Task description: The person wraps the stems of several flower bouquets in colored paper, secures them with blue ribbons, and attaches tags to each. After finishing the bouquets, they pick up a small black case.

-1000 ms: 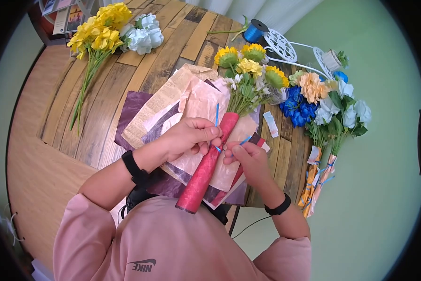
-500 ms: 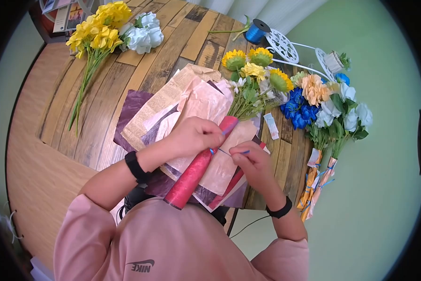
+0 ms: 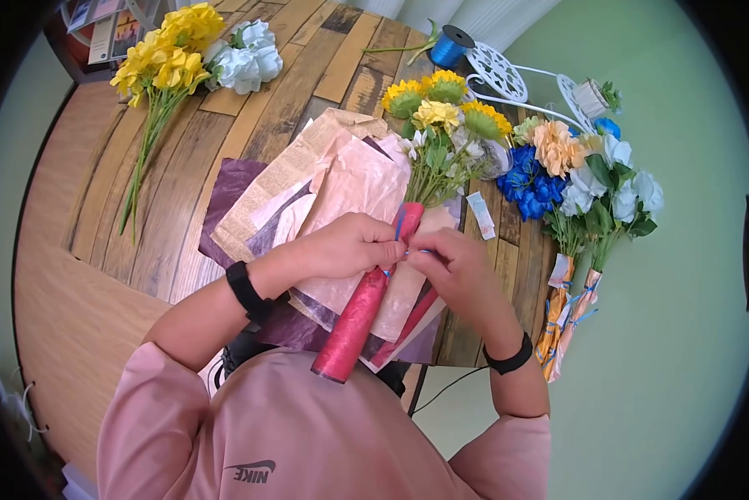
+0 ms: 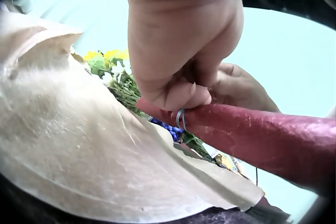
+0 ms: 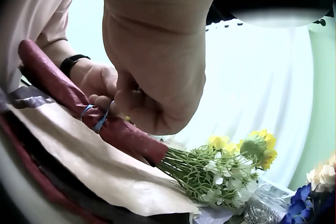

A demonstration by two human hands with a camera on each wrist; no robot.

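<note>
A bouquet of sunflowers and small white flowers has its stems rolled in red wrapping paper, the wide end slanting toward the person's body. Thin blue ribbon circles the paper's narrow waist. Just over that waist, my left hand pinches one ribbon end between thumb and curled fingers, and a length of it stands up along the roll. My right hand meets it fingertip to fingertip, pinching the ribbon from the other side. In the left wrist view the knuckles hide the knot area; a ribbon loop shows below them.
Beneath the roll lie layered wrapping paper sheets. Yellow flowers and pale blue ones lie at the far left. A blue ribbon spool stands by a white metal stand. Wrapped bouquets rest at the right edge.
The hands were apart with ribbon ends between them; now the fingertips have come together over the roll. The roll's wide end swung left, then back right.
</note>
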